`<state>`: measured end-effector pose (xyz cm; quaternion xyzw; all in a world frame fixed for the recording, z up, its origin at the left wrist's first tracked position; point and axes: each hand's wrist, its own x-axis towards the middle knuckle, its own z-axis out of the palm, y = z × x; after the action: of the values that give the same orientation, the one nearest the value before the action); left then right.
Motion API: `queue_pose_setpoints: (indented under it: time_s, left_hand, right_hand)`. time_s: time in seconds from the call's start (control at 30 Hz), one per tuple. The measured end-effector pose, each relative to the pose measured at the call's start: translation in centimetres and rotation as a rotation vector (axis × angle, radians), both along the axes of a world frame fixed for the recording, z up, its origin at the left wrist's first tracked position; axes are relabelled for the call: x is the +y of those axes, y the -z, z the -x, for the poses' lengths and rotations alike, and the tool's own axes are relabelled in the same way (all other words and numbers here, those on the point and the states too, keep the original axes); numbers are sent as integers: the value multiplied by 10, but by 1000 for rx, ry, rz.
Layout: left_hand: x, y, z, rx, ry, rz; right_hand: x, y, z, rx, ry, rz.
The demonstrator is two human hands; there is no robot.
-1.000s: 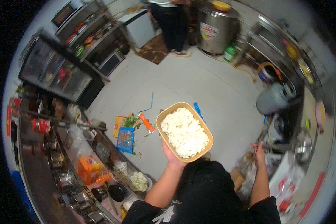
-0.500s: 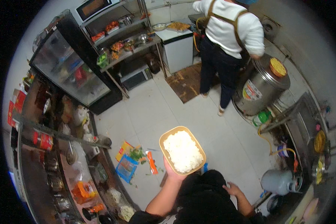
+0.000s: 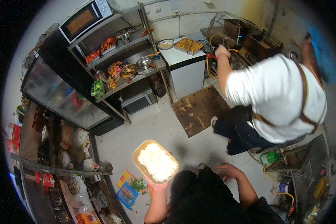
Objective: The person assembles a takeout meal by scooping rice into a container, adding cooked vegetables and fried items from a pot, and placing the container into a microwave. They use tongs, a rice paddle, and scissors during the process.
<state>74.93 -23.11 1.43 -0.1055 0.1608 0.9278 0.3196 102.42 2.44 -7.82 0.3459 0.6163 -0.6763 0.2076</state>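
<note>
While you are looking down through the head view, your left hand is holding a tan rounded-rectangular container from below, its fingers closing on the near end; how they are lying under the base you cannot tell. The container is sitting left of centre, above the pale floor, and white rice is filling it. Your right hand is hanging beside your dark clothing, its fingers loosely parted and pointing leftward.

Below and left of the container, a blue packet and some leafy greens are lying together on the floor. Farther off, a brown mat is lying in front of a white cabinet, whose top is bearing a tray of yellowish food and a bowl. To the left, a black glass-fronted fridge is standing next to a metal rack, with a microwave resting at its top. On the right, a co-worker in a white top with brown straps is leaning forward, one arm extending toward the stove area. A green bottle is standing near that person's legs.
</note>
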Motion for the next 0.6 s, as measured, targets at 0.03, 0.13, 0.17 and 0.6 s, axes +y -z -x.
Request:
queue_pose_setpoints:
  time_s: [0.03, 0.13, 0.17, 0.6]
  left_hand:
    - [1, -2, 15, 13, 5, -41]
    - [14, -2, 68, 49, 1, -90]
    - [16, 0, 89, 50, -14, -57]
    - [106, 7, 425, 238, 281, 46]
  right_hand:
    - [12, -8, 34, 9, -303, -71]
    - [30, -6, 129, 81, -623, -83]
    - [26, 3, 156, 118, -614, -49]
    - [10, -72, 510, 598, 256, 580]
